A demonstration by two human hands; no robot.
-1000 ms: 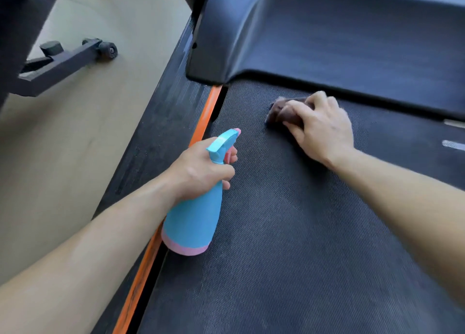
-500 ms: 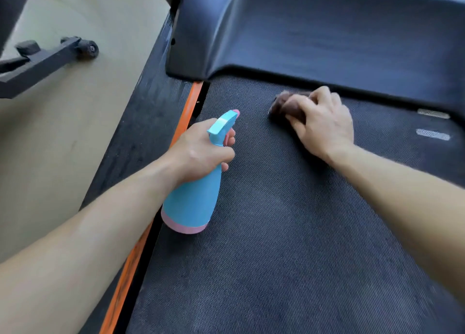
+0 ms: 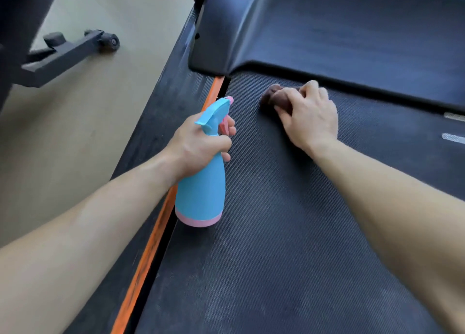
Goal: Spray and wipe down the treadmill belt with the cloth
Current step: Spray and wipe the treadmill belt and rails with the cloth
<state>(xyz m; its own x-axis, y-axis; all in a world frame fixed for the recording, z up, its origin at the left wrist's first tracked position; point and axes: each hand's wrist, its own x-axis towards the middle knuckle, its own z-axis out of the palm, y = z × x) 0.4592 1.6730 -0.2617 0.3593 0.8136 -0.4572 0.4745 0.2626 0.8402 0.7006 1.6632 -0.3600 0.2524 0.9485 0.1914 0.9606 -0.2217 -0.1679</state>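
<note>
Wiping the treadmill belt (image 3: pixel 289 233) at its front edge
The spray bottle (image 3: pixel 201 192) is hanging over the belt's left edge, the left hand (image 3: pixel 198 145) gripping its neck, nozzle forward, likely for spraying; the right hand (image 3: pixel 309 117) is clutching the bunched cloth (image 3: pixel 273 96), pressing it down.

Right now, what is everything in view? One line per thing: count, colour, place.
spray bottle: one, light blue with pink base and trigger, over the belt's left edge
cloth: one, brownish, bunched on the belt near the hood
treadmill belt: one, dark grey, textured, middle and right
white marks: two, on the belt at the right edge of view
orange stripe: one, along the belt's left side
side rail: one, black, left of the stripe
hood: one, black, across the top
floor: beige, left
equipment foot: one, black with a wheel, on the floor, top left
left hand: one, grips the spray bottle
right hand: one, holds the cloth against the belt
</note>
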